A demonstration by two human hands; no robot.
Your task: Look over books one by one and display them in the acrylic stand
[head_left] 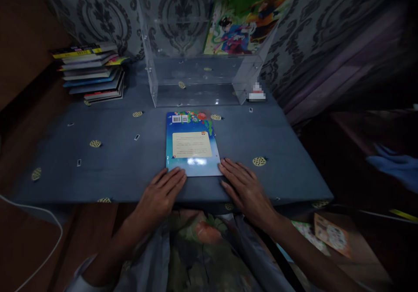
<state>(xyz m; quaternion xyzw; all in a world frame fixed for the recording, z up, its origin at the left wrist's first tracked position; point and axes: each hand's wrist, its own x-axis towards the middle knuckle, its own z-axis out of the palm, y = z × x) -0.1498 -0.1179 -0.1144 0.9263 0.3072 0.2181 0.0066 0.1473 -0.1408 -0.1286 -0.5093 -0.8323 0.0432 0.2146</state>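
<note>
A blue book (pixel 192 166) lies flat near the table's front edge, with a barcode at its top left and a cream text panel in the middle. My left hand (pixel 166 191) rests at its lower left corner, fingers stretched out and fingertips on the cover's edge. At the lower right side, my right hand (pixel 244 186) lies with its fingers extended, the tips touching the book's edge. Neither hand is wrapped round the book.
Behind the book stands a clear acrylic shelf (pixel 196 95) holding a green illustrated book (pixel 243 26). A stack of books (pixel 94 72) sits at the back left of the cloth-covered table (pixel 117 170). More books (pixel 333 235) lie low at the right. A white cable (pixel 60 226) hangs at left.
</note>
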